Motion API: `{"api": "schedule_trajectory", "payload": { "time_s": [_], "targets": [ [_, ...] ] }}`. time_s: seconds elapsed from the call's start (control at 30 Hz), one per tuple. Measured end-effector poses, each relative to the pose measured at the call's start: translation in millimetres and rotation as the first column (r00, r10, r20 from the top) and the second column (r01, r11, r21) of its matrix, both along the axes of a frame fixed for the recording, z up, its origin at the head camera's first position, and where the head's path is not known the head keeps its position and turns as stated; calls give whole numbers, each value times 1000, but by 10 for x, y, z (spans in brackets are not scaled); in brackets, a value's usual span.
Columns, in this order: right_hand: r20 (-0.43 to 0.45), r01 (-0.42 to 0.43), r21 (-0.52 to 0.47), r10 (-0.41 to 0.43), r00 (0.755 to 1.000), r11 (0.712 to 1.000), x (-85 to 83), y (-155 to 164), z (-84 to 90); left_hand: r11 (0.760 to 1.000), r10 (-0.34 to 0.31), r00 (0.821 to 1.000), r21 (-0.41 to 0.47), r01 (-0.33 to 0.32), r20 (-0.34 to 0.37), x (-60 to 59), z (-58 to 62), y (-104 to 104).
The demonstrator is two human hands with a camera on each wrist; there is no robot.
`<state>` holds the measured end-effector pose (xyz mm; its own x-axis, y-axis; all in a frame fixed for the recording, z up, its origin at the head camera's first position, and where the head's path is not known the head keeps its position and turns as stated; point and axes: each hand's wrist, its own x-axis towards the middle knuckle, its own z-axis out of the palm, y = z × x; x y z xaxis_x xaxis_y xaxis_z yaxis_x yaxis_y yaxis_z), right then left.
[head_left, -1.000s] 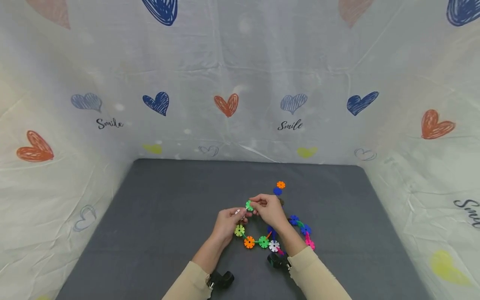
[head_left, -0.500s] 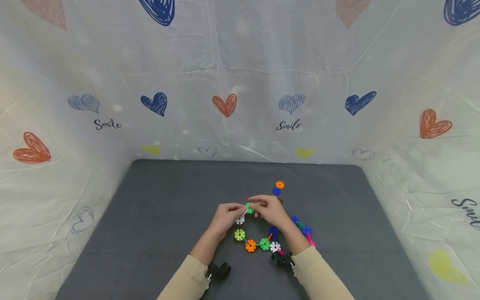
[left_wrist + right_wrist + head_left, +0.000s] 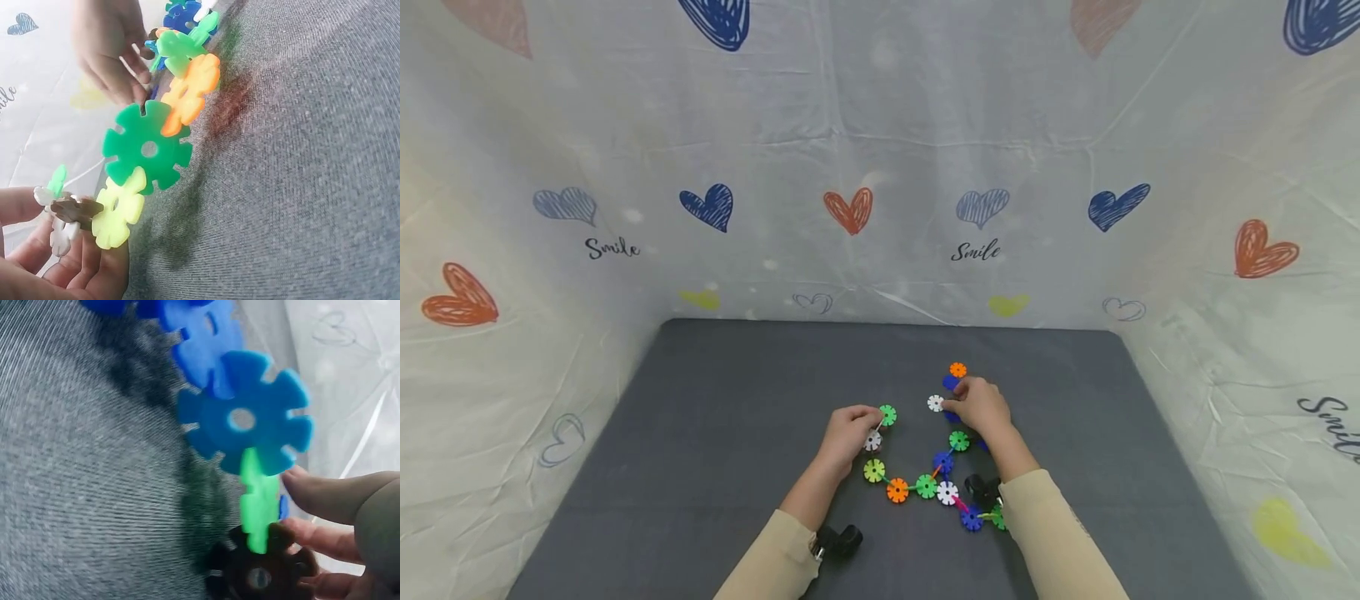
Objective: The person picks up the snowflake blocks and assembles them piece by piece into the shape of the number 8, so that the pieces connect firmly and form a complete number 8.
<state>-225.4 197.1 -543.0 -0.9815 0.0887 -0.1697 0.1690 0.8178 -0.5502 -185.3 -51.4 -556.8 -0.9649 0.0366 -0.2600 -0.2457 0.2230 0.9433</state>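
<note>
Colourful notched plastic discs, slotted edge to edge, form a winding chain (image 3: 897, 490) on the table. My left hand (image 3: 848, 435) pinches its left end beside a green disc (image 3: 887, 415). In the left wrist view, a white disc (image 3: 62, 234) and a brown disc (image 3: 78, 211) are at those fingers, and a yellow disc (image 3: 117, 209) follows. My right hand (image 3: 983, 406) pinches the chain at the far right, a white disc (image 3: 935, 403) at its fingertips. The right wrist view shows its thumb beside a green disc (image 3: 259, 500), between light blue and brown discs; the exact grip is partly hidden.
Grey cloth covers the table (image 3: 760, 375). A white curtain (image 3: 910, 108) printed with hearts surrounds its back and sides. An orange disc (image 3: 958, 369) lies beyond my right hand. More linked discs (image 3: 972, 519) lie by my right forearm, which covers part of the chain.
My right hand has left the green disc at the left end and moved right to the chain's far part. My left hand stays at the left end. A white disc now shows at my right fingertips.
</note>
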Motion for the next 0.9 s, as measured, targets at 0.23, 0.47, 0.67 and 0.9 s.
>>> {"api": "schedule_trajectory", "payload": {
  "time_s": [0.23, 0.47, 0.67, 0.9],
  "targets": [
    [55, 26, -37, -24, 998, 999, 0, 48, -57, 1000, -19, 1000, 5, 19, -4, 1, -39, -12],
    [42, 26, -217, -17, 999, 976, 22, 116, -7, 994, -5, 998, 113, -1, 57, -10, -43, -7],
    [-45, -40, -355, 26, 999, 934, 120, -22, 165, 998, 43, 999, 43, -44, 21, -23, -10, 7],
    [-183, -155, -360, 94, 979, 920, 318, -350, 152, 997, 75, 997, -10, -75, -19, -22, 48, 7]
  ]
}}
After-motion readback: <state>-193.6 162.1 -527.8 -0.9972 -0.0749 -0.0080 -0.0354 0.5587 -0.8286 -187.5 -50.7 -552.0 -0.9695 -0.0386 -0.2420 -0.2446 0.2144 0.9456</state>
